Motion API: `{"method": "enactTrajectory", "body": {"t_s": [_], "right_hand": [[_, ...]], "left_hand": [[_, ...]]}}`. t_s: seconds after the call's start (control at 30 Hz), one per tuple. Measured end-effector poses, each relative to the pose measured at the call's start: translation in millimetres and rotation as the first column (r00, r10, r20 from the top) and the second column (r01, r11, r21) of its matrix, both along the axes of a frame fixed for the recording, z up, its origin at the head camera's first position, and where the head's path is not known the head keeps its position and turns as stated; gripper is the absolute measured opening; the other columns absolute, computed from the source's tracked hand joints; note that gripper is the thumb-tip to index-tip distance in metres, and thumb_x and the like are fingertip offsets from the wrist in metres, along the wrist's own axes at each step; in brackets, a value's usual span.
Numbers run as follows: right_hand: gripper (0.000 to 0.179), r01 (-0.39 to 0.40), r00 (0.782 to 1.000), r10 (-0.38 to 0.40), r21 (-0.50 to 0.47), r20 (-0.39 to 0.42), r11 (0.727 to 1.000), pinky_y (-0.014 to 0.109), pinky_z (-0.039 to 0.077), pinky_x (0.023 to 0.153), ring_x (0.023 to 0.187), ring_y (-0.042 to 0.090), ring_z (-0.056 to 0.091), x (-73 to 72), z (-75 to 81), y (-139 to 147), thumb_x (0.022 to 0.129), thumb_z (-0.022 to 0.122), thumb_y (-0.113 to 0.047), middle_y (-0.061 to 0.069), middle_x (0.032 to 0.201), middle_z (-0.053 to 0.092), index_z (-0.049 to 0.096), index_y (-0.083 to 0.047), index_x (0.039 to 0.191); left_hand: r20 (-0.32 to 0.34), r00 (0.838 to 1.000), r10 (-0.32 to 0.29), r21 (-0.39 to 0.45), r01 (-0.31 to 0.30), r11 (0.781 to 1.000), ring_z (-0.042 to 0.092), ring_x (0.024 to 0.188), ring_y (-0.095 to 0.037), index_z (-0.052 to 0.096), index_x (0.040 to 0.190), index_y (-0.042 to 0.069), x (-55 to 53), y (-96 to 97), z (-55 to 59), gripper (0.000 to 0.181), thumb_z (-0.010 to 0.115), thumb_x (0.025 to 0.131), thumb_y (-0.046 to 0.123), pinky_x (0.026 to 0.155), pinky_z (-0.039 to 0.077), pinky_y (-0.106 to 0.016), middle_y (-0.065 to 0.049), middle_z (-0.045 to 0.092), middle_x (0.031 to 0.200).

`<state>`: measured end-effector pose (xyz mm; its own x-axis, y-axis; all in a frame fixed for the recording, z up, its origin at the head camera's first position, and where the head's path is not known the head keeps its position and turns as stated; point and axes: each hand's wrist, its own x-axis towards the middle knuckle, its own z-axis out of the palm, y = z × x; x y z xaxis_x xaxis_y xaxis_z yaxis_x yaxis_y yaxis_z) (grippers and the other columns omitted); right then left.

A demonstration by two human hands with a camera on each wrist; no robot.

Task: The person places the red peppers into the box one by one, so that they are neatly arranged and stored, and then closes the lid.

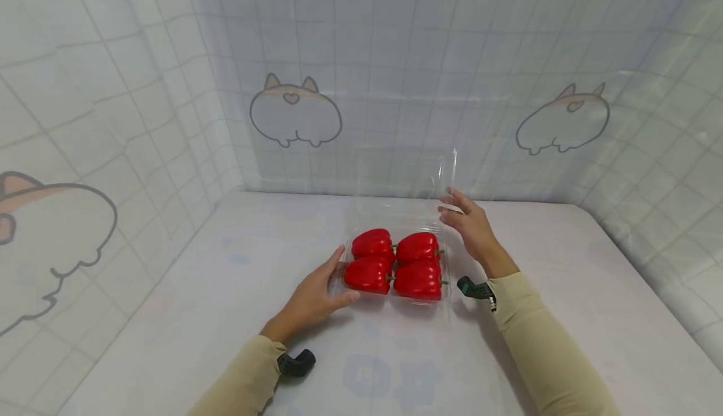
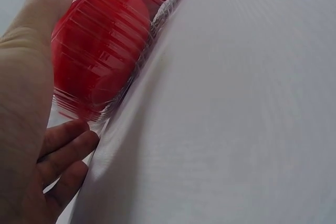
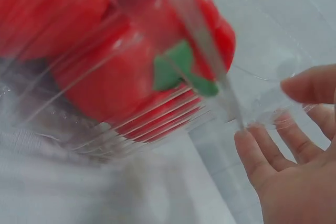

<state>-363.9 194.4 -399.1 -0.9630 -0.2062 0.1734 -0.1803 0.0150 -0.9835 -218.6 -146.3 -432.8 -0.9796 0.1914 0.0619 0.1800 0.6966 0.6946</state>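
Several red bell peppers point(image 1: 369, 274) with green stems lie in two rows in a clear plastic clamshell box point(image 1: 420, 302). The box's transparent lid point(image 1: 400, 206) stands raised at the back. At the box's left end, my left hand point(image 1: 315, 292) holds the near corner, thumb along the front side and fingers by the left side. In the left wrist view the ribbed wall shows between thumb and fingers. My right hand point(image 1: 470, 226) is beside the lid's right edge, its fingers mostly straight. Whether its fingertips touch the lid, I cannot tell.
The box stands on a white-covered table point(image 1: 226, 334). Behind it rises a pale grid-patterned curtain point(image 1: 429, 58) with cartoon animal prints, which continues along both sides. A dark device is strapped to each wrist.
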Motion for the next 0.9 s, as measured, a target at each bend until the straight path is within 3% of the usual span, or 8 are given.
{"method": "enactTrajectory", "body": {"t_s": [0.2,0.4,0.63,0.9], "right_hand": [[0.061,-0.047,0.999,0.046,-0.037,-0.014,0.998,0.043,0.042,0.108,0.136,0.037,0.045,4.8,9.5,3,0.106,0.05,-0.016,0.026,0.15,0.041,0.023,-0.014,0.161],[0.058,-0.089,0.996,0.089,-0.068,-0.007,0.994,0.051,0.034,0.113,0.141,0.037,0.038,12.9,19.3,5,0.108,0.042,-0.034,0.022,0.152,0.039,0.025,-0.015,0.16],[0.061,-0.079,0.997,0.081,-0.154,0.006,0.985,0.056,0.025,0.117,0.143,0.037,0.033,26.9,29.4,3,0.107,0.034,-0.046,0.021,0.151,0.038,0.033,-0.006,0.154],[0.064,-0.085,0.996,0.084,-0.216,-0.011,0.973,0.061,0.02,0.117,0.14,0.036,0.034,41.3,29.9,3,0.102,0.033,-0.055,0.021,0.152,0.038,0.044,-0.008,0.144]], "left_hand": [[0.002,1.0,0.02,-0.011,-0.02,1.0,0.043,0.139,-0.026,0.021,0.161,0.031,-1.7,1.7,-1.0,0.101,0.077,0.081,0.056,0.108,0.039,-0.057,-0.004,0.052,0.147],[-0.007,0.999,0.035,-0.017,-0.035,0.999,0.044,0.139,-0.028,0.022,0.161,0.03,-3.3,4.6,-1.1,0.1,0.077,0.082,0.054,0.108,0.04,-0.057,-0.006,0.052,0.147],[-0.028,0.999,0.031,-0.019,-0.032,0.999,0.048,0.135,-0.027,0.022,0.161,0.029,-4.8,3.5,-2.1,0.099,0.077,0.083,0.053,0.107,0.041,-0.055,-0.006,0.055,0.143],[-0.014,0.999,0.037,0.009,-0.037,0.999,0.049,0.134,-0.028,0.023,0.161,0.027,-3.7,1.9,-2.4,0.099,0.077,0.082,0.054,0.105,0.043,-0.057,-0.005,0.057,0.14]]}}
